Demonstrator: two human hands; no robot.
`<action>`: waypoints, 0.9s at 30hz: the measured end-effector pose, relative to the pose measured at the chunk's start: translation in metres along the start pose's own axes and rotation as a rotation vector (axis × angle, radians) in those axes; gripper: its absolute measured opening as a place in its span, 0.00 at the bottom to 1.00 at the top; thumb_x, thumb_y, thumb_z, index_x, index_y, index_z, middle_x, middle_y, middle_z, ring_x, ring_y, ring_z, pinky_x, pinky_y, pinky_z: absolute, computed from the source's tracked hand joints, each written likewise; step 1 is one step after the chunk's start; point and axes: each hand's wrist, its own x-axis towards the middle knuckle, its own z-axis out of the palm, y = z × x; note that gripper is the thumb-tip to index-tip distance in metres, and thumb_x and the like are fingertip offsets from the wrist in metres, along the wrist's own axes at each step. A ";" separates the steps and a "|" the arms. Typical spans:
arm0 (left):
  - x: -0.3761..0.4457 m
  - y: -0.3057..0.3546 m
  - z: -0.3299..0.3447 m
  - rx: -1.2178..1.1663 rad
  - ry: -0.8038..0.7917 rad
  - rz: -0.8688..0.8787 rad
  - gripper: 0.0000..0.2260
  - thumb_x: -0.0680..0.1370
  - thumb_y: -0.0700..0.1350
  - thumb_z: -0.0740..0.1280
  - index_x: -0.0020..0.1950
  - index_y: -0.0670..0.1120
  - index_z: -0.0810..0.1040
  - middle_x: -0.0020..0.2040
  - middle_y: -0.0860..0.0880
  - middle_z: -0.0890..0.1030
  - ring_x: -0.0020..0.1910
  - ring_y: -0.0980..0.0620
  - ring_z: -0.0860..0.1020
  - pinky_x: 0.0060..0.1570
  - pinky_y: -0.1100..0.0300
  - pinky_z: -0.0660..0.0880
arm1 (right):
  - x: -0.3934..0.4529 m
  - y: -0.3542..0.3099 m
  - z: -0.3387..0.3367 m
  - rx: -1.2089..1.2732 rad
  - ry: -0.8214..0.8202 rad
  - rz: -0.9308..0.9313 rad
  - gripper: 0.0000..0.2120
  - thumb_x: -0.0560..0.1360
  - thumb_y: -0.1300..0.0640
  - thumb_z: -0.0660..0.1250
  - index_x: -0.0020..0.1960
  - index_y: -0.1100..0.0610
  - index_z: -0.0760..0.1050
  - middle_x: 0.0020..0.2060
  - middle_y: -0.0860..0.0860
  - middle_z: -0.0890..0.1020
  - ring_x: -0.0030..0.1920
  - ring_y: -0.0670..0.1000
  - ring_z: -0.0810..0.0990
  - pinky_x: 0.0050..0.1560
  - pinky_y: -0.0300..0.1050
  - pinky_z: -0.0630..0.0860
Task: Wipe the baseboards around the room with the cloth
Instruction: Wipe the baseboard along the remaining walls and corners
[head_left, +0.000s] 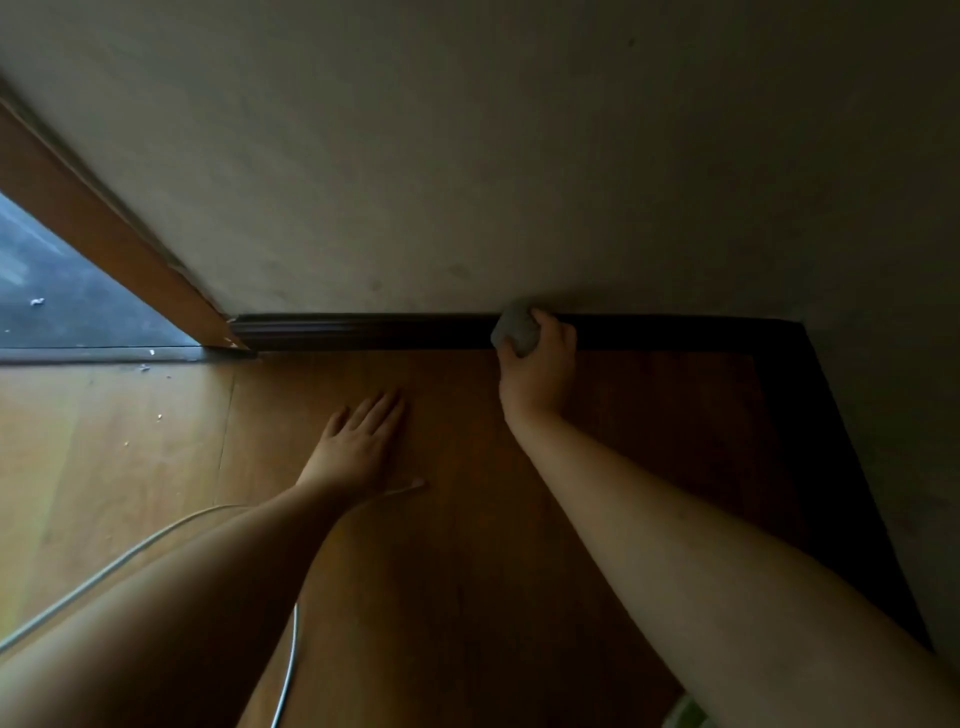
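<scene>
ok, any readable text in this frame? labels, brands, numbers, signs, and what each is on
None. No text, label, brand, number or sign shows anywhere in the head view.
Checked: the wall, the dark baseboard, the wooden floor, the door frame, the white cable and the balled cloth in the right hand are all unmarked. The left hand lies flat on the floor.

Baseboard (374, 331) along the wall foot at 12 o'clock, right hand (537, 364) pressing cloth (516, 330) on it, left hand (358, 447) flat on floor (467, 571) at 9 o'clock of it, door frame (104, 228) at 10 o'clock, cable (130, 556) at 7 o'clock.
</scene>
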 end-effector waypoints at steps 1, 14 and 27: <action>-0.007 -0.006 0.000 -0.023 0.020 -0.039 0.52 0.65 0.80 0.43 0.80 0.50 0.39 0.79 0.52 0.38 0.79 0.50 0.41 0.77 0.48 0.44 | -0.007 -0.008 0.008 -0.006 -0.059 -0.053 0.21 0.74 0.58 0.72 0.66 0.54 0.74 0.65 0.53 0.72 0.62 0.55 0.75 0.63 0.46 0.71; -0.085 -0.041 0.010 -0.082 -0.023 -0.271 0.55 0.66 0.78 0.58 0.78 0.49 0.33 0.77 0.50 0.33 0.79 0.49 0.38 0.77 0.50 0.42 | -0.035 -0.037 0.037 0.059 -0.298 -0.316 0.22 0.75 0.57 0.72 0.68 0.55 0.74 0.67 0.51 0.73 0.67 0.52 0.72 0.69 0.47 0.69; -0.112 -0.046 0.009 -0.106 -0.033 -0.378 0.54 0.70 0.70 0.68 0.81 0.48 0.38 0.81 0.47 0.37 0.80 0.47 0.39 0.78 0.48 0.47 | -0.018 -0.021 0.033 -0.143 -0.290 -0.363 0.24 0.75 0.56 0.72 0.70 0.57 0.71 0.67 0.55 0.68 0.65 0.56 0.72 0.68 0.49 0.71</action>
